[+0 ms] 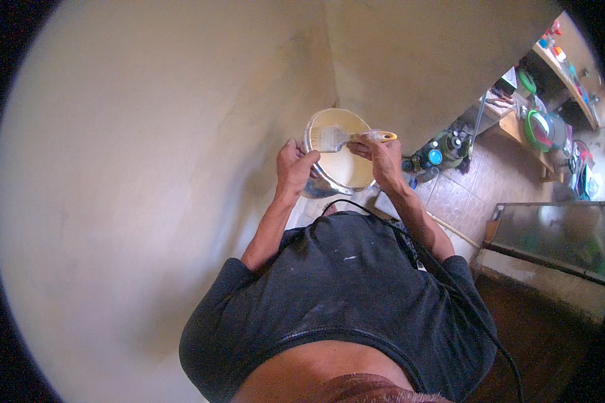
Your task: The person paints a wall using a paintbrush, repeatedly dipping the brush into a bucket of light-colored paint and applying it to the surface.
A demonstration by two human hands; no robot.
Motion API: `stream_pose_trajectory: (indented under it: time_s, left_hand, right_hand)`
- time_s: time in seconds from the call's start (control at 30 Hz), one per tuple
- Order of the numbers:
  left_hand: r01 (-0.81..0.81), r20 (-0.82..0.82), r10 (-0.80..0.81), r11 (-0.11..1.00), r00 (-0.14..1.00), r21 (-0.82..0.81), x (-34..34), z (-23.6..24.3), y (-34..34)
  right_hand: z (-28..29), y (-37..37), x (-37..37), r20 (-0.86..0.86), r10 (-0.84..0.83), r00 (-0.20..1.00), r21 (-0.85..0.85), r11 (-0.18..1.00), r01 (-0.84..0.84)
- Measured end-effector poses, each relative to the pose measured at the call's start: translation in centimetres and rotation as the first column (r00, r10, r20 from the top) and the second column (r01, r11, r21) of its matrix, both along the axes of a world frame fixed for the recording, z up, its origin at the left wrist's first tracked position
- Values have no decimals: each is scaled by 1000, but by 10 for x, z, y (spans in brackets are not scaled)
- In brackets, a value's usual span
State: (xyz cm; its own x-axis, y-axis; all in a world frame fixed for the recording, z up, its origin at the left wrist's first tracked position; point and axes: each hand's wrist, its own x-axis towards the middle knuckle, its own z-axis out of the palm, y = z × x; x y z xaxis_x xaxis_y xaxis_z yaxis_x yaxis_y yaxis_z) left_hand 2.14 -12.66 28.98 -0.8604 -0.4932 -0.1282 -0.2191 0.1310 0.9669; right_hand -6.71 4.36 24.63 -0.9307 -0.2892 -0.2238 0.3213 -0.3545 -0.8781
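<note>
Cream paint loads the brush (pixel 334 138), gripped in the right hand (pixel 383 160) at centre frame; left hand (pixel 293 168) clasps the bowl (pixel 339 171) rim; next, probably a careful lift to the wall (pixel 148 168).

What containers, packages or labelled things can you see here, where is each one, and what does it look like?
Paint bowl: round, metal-rimmed, cream paint inside, gripped by the left hand.
Brush: yellow handle, in the right hand, over the bowl.
Jars: floor by the wall, one blue-lidded.
Labels, signs or screens: none clear.

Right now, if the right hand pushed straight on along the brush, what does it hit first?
The right hand points the paintbrush leftward over the paint bowl. Bristles would likely meet the bowl's far rim near the left hand; depth is unclear.
</note>
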Motion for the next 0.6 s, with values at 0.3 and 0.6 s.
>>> stream_pose_trajectory:
  time_s: [0.3,0.6]
  left_hand:
    - [-18,10,18,1000,1000,-13,1,-14,-5]
    - [-12,17,12,1000,1000,-5,0,-9,-4]
  right_hand:
    - [11,30,-25,-320,209,924,343,935,-93]
    - [-5,49,-51,-767,237,597,443,868,224]
